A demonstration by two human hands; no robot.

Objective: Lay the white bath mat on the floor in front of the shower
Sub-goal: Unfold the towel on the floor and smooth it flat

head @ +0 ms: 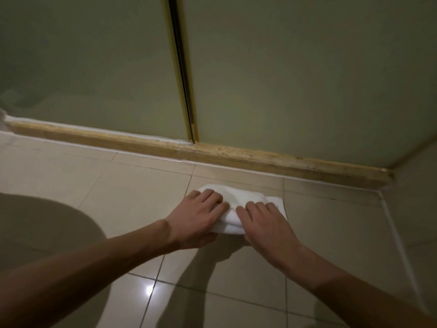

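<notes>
Only the head view here, looking down past my two bare forearms.

The mat (246, 197) is white and folded into a thick bundle. It sits low over the pale tiled floor (118, 197), just in front of the shower (94, 67) and close to its worn yellowish sill (212, 152), but not touching it. A strip of tile shows between the two. The near edge of the bundle looks a bit raised, and a shadow falls on the tiles below it, so I can't say whether it lies fully flat.

My left hand (201, 216) has the left end. Its fingers (212, 197) curl over the top and the heel of the hand tucks under the near edge, so that one is gripping the mat.

My right hand (267, 223) covers the right end, fingers spread and lying fairly flat across the top. The thumb is hidden, so I can't tell if it pinches the mat or just rests on it. The two hands sit close together with a bit of white showing between them.

The shower is two frosted greenish panels with a gold strip (182, 67) running down where they meet. A wall (416, 209) closes the corner on the right. There's a bright glare (149, 290) on a tile near me, and a dark rounded patch (42, 233) on the left that I can't make out.
</notes>
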